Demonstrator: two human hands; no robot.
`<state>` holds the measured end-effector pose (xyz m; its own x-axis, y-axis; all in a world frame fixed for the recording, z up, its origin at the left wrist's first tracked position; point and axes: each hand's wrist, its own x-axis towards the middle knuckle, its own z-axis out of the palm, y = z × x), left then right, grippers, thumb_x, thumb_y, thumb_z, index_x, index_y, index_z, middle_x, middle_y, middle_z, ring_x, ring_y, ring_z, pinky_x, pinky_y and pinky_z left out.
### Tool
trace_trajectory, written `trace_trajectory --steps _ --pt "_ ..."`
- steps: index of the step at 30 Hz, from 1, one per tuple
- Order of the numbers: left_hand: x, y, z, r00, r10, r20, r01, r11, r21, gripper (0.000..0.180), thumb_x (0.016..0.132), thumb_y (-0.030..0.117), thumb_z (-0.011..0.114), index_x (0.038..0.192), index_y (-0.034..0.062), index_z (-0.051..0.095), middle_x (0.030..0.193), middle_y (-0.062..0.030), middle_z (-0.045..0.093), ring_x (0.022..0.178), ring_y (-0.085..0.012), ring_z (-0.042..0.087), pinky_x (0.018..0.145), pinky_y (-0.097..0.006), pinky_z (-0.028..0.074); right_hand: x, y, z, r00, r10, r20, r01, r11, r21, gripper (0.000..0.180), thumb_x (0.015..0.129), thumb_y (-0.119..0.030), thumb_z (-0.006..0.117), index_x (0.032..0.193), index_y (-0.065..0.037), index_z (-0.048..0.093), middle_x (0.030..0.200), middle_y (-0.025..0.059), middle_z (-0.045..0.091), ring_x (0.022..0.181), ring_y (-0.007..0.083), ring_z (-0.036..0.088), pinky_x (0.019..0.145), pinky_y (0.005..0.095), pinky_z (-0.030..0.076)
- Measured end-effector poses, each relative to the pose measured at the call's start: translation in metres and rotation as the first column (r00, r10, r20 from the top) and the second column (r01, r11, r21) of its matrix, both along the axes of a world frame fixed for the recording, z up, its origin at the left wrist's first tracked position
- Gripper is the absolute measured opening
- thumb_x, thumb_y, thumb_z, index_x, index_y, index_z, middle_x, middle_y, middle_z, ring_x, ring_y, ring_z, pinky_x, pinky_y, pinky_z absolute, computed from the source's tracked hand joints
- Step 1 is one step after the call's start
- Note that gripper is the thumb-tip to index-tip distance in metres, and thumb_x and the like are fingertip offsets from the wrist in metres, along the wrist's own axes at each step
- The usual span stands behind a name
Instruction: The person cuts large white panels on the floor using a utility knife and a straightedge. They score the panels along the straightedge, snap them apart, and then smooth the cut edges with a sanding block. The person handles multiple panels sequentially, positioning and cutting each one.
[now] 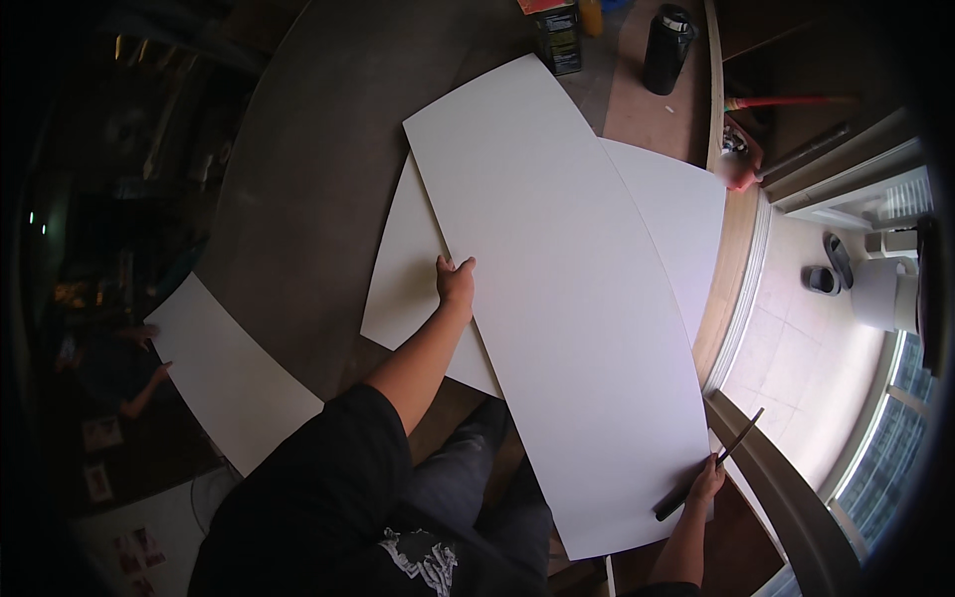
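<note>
A long white board (572, 289) lies slantwise in front of me, its near end over my legs. My left hand (456, 284) grips its left edge, with the thumb on top and some fingers hidden beneath. White sheet material (676, 204) shows from under it on both sides; I cannot tell if that is one sheet or two. By the board's near right edge, my right hand (706, 480) is closed round a long thin tool with a black handle (673, 501). The tool's narrow end points up and right, past the board's edge.
A dark bottle (668, 50) and a dark box (559, 42) stand on the dark table (308, 179). Further right are a wooden ledge, a tiled floor and slippers (822, 280). At left, another white panel (234, 373) has hands at it, perhaps a reflection.
</note>
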<state>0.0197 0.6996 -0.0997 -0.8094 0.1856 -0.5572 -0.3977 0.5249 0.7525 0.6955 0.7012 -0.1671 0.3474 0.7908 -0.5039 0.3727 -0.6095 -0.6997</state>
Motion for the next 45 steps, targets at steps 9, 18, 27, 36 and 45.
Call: trace_trajectory --steps 9,18,27,36,45 --pt "-0.016 -0.014 -0.037 0.975 -0.142 -0.169 0.092 0.956 -0.278 0.081 0.091 0.027 0.069 0.154 -0.0016 0.026 0.154 -0.0242 0.037 0.139 -0.0379 0.044 0.113 -0.045 0.041 -0.016 -0.028 0.011 0.991 -0.076 -0.110 0.077 0.997 0.000 0.026 0.100 -0.027 0.062 0.084 -0.006 0.062 0.079 -0.0055 0.051 0.073 0.0076 0.043 0.065 0.0272 0.036" --pt "0.009 -0.037 -0.042 0.866 -0.400 -0.301 0.160 0.790 -0.592 0.074 0.091 0.039 0.070 0.147 -0.0002 0.040 0.146 -0.0234 0.042 0.135 -0.0397 0.043 0.110 -0.048 0.043 -0.012 -0.057 0.014 1.000 -0.006 0.002 0.006 1.000 0.001 0.027 0.100 -0.026 0.060 0.086 -0.004 0.061 0.079 -0.0037 0.049 0.072 0.0084 0.042 0.064 0.0287 0.035" --pt "0.022 -0.047 -0.046 0.876 -0.352 -0.330 0.128 0.829 -0.544 0.068 0.092 0.037 0.070 0.142 -0.0014 0.045 0.142 -0.0227 0.045 0.132 -0.0400 0.044 0.108 -0.048 0.044 -0.001 -0.081 0.021 0.997 -0.020 -0.081 0.018 0.999 -0.028 0.025 0.101 -0.026 0.058 0.086 -0.005 0.060 0.078 -0.0050 0.047 0.071 0.0074 0.040 0.062 0.0278 0.033" --pt "0.041 -0.053 -0.053 0.860 -0.372 -0.350 0.125 0.817 -0.563 0.069 0.091 0.036 0.071 0.141 -0.0022 0.044 0.140 -0.0225 0.047 0.129 -0.0406 0.046 0.108 -0.049 0.044 0.022 -0.095 0.017 0.995 -0.043 -0.094 0.036 0.997 -0.069 0.024 0.102 -0.027 0.058 0.097 -0.004 0.063 0.082 -0.0047 0.053 0.076 0.0075 0.046 0.068 0.0264 0.038" --pt "0.044 -0.052 -0.055 0.827 -0.405 -0.389 0.126 0.809 -0.574 0.069 0.091 0.036 0.070 0.142 -0.0024 0.042 0.142 -0.0224 0.045 0.130 -0.0407 0.045 0.108 -0.049 0.043 0.016 -0.085 0.025 0.995 -0.011 -0.102 0.001 0.995 -0.097 0.026 0.103 -0.027 0.055 0.097 -0.003 0.062 0.081 -0.0049 0.051 0.075 0.0081 0.044 0.067 0.0276 0.037"
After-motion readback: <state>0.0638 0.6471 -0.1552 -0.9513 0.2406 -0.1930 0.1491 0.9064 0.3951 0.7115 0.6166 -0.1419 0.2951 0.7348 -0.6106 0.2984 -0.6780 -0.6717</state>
